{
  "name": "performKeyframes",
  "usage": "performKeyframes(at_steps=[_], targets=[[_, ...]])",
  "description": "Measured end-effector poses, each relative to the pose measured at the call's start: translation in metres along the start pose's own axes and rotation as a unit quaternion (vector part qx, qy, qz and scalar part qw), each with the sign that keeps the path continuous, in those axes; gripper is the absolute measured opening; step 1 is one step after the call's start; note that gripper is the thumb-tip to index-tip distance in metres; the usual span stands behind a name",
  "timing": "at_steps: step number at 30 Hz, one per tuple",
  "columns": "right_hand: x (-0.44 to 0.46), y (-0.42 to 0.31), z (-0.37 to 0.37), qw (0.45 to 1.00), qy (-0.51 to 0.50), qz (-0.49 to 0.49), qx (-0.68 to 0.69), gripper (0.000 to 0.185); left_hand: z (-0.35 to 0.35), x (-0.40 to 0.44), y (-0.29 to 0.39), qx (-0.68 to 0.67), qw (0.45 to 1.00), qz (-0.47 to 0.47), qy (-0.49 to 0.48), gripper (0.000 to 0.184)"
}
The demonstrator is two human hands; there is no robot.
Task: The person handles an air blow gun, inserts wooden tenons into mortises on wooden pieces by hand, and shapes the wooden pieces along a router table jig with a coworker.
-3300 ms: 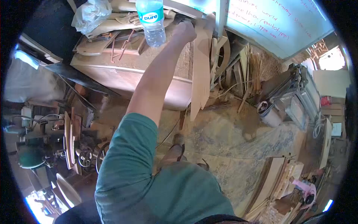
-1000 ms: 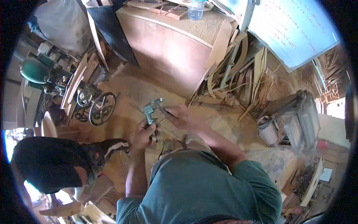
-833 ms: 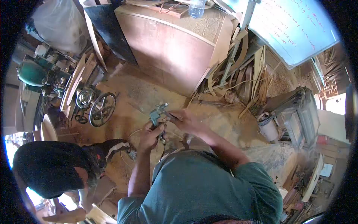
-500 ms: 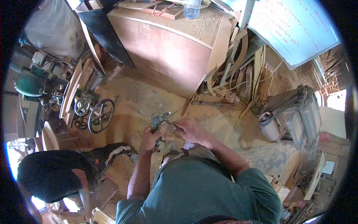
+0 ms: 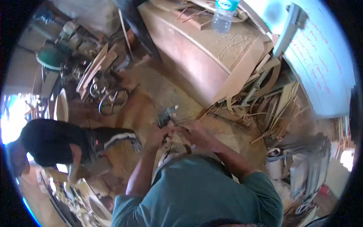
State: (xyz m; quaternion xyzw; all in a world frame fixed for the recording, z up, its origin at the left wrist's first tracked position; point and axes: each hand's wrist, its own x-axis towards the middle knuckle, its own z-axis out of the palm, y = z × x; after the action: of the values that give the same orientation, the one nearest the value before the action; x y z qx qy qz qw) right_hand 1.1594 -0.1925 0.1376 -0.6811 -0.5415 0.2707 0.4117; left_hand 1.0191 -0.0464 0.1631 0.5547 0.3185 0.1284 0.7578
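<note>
Item one: metal tool [image 5: 163, 118], grey-green and blurred, just left of the centre of the frame, over the dusty floor [image 5: 181, 99]; a bright tip points to the upper right.

Item two: left hand [image 5: 155, 137], directly below the tool, fingers wrapped around its lower part; I read this as a firm grasp.

Item three: right hand [image 5: 197, 133], close beside the tool on its right, fingers bent inward; I cannot tell whether they pinch anything, as blur hides the tips.

Item four: wooden box [image 5: 181, 47], upper centre, its top strewn with shavings; a clear bottle [image 5: 223, 20] with a teal label stands on it.

Item five: whiteboard [image 5: 321, 96], upper right, red handwriting, illegible to me.

Item six: wood offcuts [image 5: 281, 104], heaped right of the box.

Item seven: pale bucket [image 5: 275, 166], lower right.

Item eight: handwheel [image 5: 112, 102], left of centre; nearby, upper left, a rounded green housing [image 5: 51, 57].

Item nine: another person [image 5: 49, 142] in a black top, lower left, bent over, well apart from the tool.
</note>
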Motion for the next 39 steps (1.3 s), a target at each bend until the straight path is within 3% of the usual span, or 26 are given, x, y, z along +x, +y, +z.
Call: performKeyframes(at_steps=[1,4,5,7,10,13,16,19,29,34,39], targets=[[-0.004,-0.012,-0.017,1.0,0.006,0.001,0.025,0.026,0.005,0.002,-0.003,-0.03,0.999,-0.003,0.013,0.015],[-0.004,0.006,-0.014,0.981,-0.048,0.113,0.15,0.031,0.006,0.013,-0.008,-0.126,0.979,-0.134,0.088,0.016],[0.0,0.013,-0.01,0.977,-0.07,0.135,0.149,0.033,-0.014,0.023,-0.034,-0.185,0.978,-0.099,0.015,0.034],[0.016,0.011,-0.019,0.996,-0.049,0.053,0.047,0.035,0.005,0.018,0.006,-0.265,0.964,0.01,-0.014,0.037],[0.007,0.027,-0.016,0.999,-0.031,0.019,-0.01,0.033,0.004,0.022,-0.002,-0.346,0.937,0.052,-0.014,0.038],[0.005,0.023,-0.012,0.999,-0.032,0.037,-0.012,0.03,-0.006,0.016,-0.009,-0.354,0.931,0.092,-0.015,0.037],[0.003,0.032,-0.005,0.997,-0.048,0.061,0.001,0.03,-0.014,0.011,-0.019,-0.36,0.928,0.096,0.011,0.022],[0.01,0.033,0.001,0.996,-0.062,0.057,0.019,0.031,-0.022,0.011,-0.029,-0.343,0.929,0.127,0.053,0.031],[0.049,-0.023,0.041,0.979,-0.192,0.008,0.069,0.03,-0.06,-0.004,-0.027,-0.357,0.912,0.191,0.071,0.03],[0.069,-0.045,0.086,0.964,-0.22,0.059,0.141,0.022,-0.081,-0.013,-0.024,-0.35,0.903,0.23,0.099,0.032],[0.083,-0.066,0.109,0.964,-0.234,0.047,0.117,0.017,-0.119,-0.037,-0.022,-0.419,0.877,0.228,0.055,0.029]])
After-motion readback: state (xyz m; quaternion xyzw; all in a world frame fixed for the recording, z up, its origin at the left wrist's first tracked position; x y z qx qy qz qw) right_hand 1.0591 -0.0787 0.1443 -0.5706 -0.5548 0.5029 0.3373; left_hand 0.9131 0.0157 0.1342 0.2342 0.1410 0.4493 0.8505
